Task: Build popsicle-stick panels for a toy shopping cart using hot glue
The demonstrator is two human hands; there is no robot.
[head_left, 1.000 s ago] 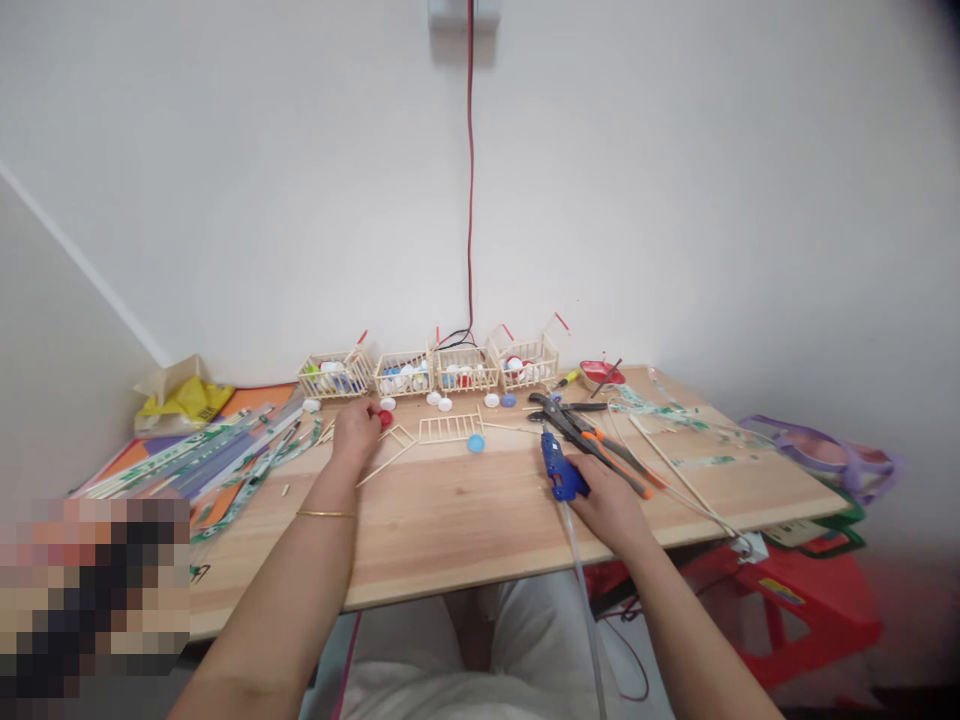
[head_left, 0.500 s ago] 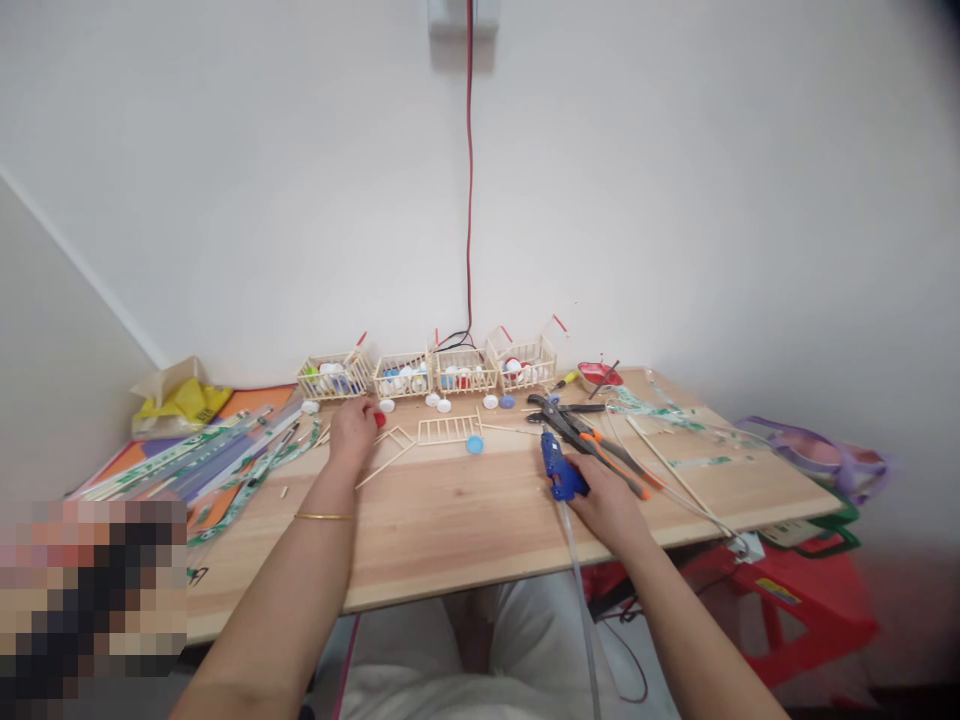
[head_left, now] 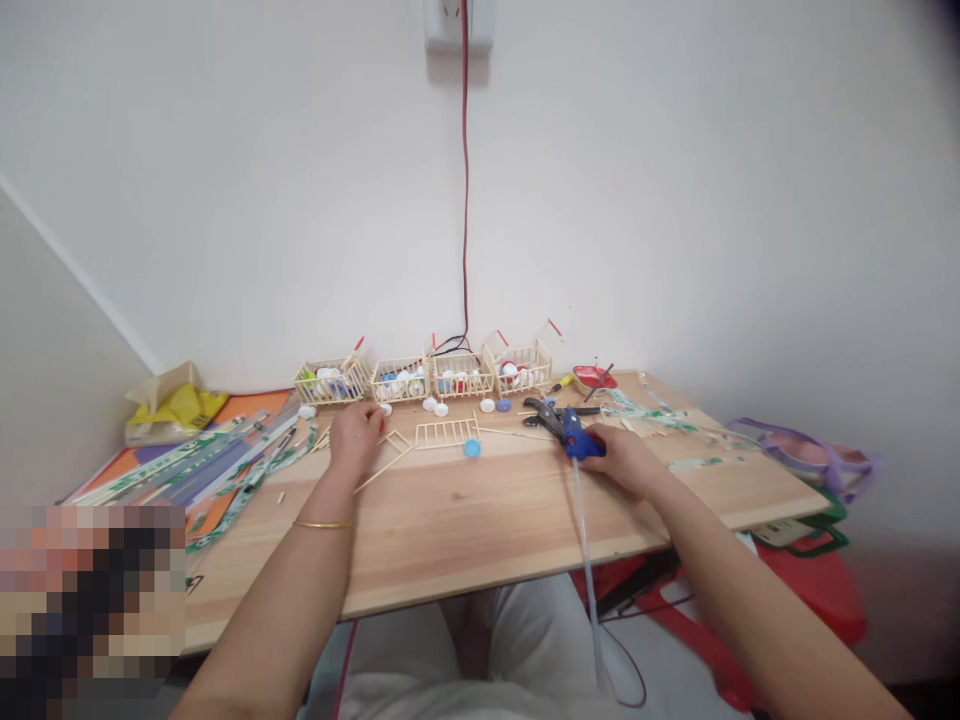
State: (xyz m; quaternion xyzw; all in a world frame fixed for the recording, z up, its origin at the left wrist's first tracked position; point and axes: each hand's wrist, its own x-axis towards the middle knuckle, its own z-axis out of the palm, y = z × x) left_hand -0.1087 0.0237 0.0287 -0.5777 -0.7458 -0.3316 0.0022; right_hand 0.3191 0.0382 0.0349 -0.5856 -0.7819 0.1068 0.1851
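Note:
My right hand (head_left: 624, 458) is closed around the handle of a blue glue gun (head_left: 577, 436), from whose back a long clear glue stick (head_left: 586, 560) hangs past the table edge. Behind the gun lie dark-jawed pliers (head_left: 541, 418), partly covered. My left hand (head_left: 354, 436) has its fingers pinched at a red bottle cap (head_left: 383, 425), mostly hidden by the fingers. Close to it lie thin wooden sticks (head_left: 385, 466) and a flat ladder-like stick frame (head_left: 446, 433). A blue bottle cap (head_left: 471, 449) rests against that frame.
Along the back stand several small stick carts (head_left: 463, 376) on cap wheels, filled with bottle caps. Plastic-wrapped sticks (head_left: 225, 465) and a yellow bag (head_left: 180, 405) are at left. A red dish (head_left: 595, 379) sits back right; a red stool (head_left: 810, 590) stands below the table.
My right hand has carried the glue gun right and farther back, over the pliers. My left hand stays in nearly the same place, with less of the red cap showing.

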